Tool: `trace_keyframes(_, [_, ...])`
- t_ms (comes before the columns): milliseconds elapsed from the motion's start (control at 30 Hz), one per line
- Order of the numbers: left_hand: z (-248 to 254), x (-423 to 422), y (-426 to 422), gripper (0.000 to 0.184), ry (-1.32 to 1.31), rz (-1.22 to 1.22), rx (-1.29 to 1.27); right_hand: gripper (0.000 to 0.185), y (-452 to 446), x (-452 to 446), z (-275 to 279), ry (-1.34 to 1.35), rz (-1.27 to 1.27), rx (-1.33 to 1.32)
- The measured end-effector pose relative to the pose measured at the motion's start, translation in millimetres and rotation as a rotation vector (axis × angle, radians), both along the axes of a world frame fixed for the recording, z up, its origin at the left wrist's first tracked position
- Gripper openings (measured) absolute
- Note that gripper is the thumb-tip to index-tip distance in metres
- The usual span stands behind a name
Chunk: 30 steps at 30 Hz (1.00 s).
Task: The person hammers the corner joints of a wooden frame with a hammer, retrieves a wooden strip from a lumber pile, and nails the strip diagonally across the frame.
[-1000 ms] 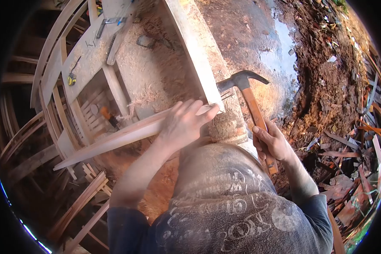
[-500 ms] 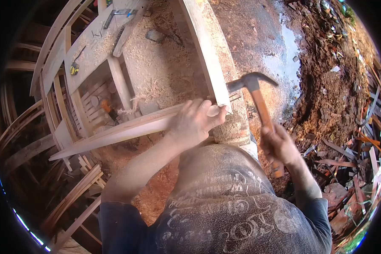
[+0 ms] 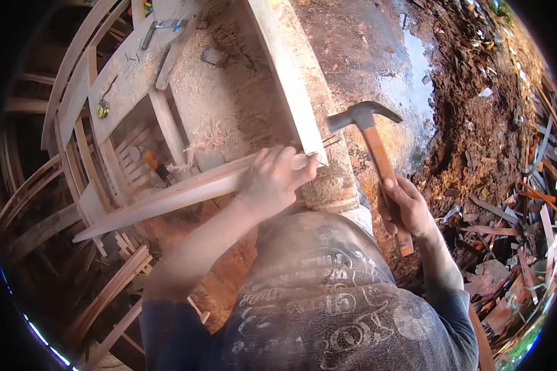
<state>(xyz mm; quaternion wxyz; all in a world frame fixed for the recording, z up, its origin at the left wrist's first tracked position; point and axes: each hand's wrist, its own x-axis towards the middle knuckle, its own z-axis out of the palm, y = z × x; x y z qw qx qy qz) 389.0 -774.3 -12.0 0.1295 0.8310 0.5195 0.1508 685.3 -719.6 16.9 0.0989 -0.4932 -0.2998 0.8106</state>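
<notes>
A long pale wooden rail (image 3: 185, 188) lies under my left hand (image 3: 267, 178), which is closed around its right end. That end meets the near end of a second wooden beam (image 3: 289, 74) at a corner. Two thin nails (image 3: 332, 143) jut out from the beam's right side, close to the corner. My right hand (image 3: 405, 207) grips the wooden handle of a claw hammer (image 3: 371, 133). The hammer's striking face points left towards the beam, a little apart from it and above the nails. My left fingertips press on the corner and partly hide the joint.
On a dusty board at upper left lie a tape measure (image 3: 103, 109) and a metal square (image 3: 161, 26). An orange-handled tool (image 3: 155, 164) is lower down. Curved wooden frames (image 3: 65, 74) stand at left. Wood scraps (image 3: 507, 229) and soil cover the right side.
The view has shifted slightly, moving most things left. The hammer head has drawn a little to the right of the beam. My left hand keeps its hold at the corner.
</notes>
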Motion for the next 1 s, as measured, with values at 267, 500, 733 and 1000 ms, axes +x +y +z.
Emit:
trace_keyframes(267, [-5, 1, -1, 0.068, 0.03, -0.006, 0.043, 0.029, 7, 40, 17, -0.14, -0.028, 0.079])
trace_keyframes(500, [-1, 6, 1, 0.068, 0.026, 0.019, 0.086, 0.031, 18, 89, 15, -0.36, -0.018, 0.247])
trace_keyframes(733, [-5, 4, 3, 0.045, 0.059, -0.005, 0.121, 0.047, 22, 97, -5, -0.54, -0.294, 0.536])
trace_keyframes(1000, [-1, 0, 1, 0.051, 0.064, -0.015, 0.042, 0.042, 32, 88, 26, -0.58, -0.09, 0.268])
